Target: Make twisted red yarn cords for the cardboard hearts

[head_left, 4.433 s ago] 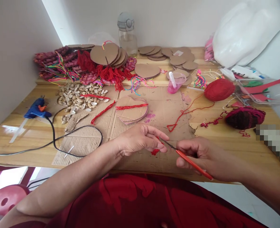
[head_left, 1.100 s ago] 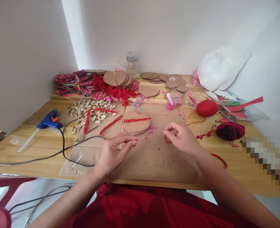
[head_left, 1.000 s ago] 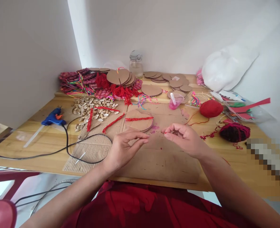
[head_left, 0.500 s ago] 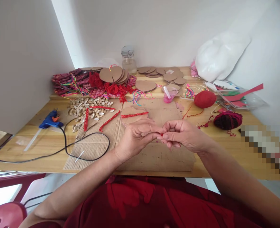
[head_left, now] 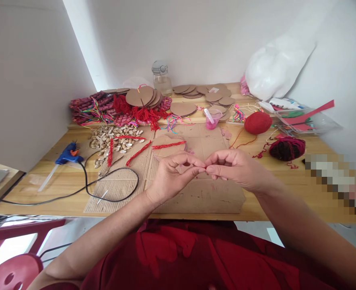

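Observation:
Over the cardboard mat (head_left: 196, 197), my left hand (head_left: 173, 173) and my right hand (head_left: 236, 169) meet fingertip to fingertip, both pinched closed. A tiny bit of red yarn (head_left: 206, 166) shows between them; most of it is hidden by the fingers. Just beyond my left hand lies a rounded cardboard piece (head_left: 165, 152) with a red yarn braid (head_left: 169, 145) across it. Other red braids rest to its left: a slanting one (head_left: 138, 154), an upright one (head_left: 110, 153) and one (head_left: 129, 137) against the peanut shells (head_left: 117, 145).
A blue glue gun (head_left: 69, 154) with a looping black cord (head_left: 111, 199) lies left. Behind are cardboard discs (head_left: 184, 108), a lidded jar (head_left: 162, 78) and a pink cup (head_left: 213, 121). A red yarn ball (head_left: 258, 123) and a dark one (head_left: 287, 149) sit right.
My hands stay together, with the fingertips slightly higher in view and the right hand shifted a little. Less red shows between the fingers. The whole view has tilted slightly.

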`<action>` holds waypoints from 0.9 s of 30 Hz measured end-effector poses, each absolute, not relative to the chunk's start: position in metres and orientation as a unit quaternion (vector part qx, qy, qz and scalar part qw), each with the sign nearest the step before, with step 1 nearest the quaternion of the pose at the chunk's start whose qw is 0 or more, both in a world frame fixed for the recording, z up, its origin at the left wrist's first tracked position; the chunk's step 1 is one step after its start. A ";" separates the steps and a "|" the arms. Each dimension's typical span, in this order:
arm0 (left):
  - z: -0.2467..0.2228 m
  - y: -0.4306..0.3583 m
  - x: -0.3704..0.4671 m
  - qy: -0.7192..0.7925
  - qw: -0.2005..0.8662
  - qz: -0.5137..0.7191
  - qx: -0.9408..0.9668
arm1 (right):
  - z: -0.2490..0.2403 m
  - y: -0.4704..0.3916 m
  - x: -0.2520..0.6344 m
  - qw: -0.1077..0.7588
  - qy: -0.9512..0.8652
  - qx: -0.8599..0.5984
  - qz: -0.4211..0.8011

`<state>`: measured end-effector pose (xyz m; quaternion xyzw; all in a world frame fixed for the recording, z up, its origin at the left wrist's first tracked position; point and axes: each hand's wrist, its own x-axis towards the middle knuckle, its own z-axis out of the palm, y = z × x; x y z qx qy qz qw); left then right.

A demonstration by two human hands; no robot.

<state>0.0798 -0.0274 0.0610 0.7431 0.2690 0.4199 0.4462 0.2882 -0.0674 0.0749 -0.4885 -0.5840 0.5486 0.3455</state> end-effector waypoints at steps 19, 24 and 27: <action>0.069 -0.039 0.086 0.338 0.826 0.182 0.414 | 0.078 -0.085 0.295 0.419 -0.807 -0.399 0.117; 0.069 -0.041 0.092 0.352 0.802 0.177 0.449 | 0.079 -0.090 0.297 0.409 -0.813 -0.399 0.115; 0.068 -0.043 0.093 0.352 0.789 0.190 0.466 | 0.078 -0.092 0.299 0.386 -0.801 -0.433 0.148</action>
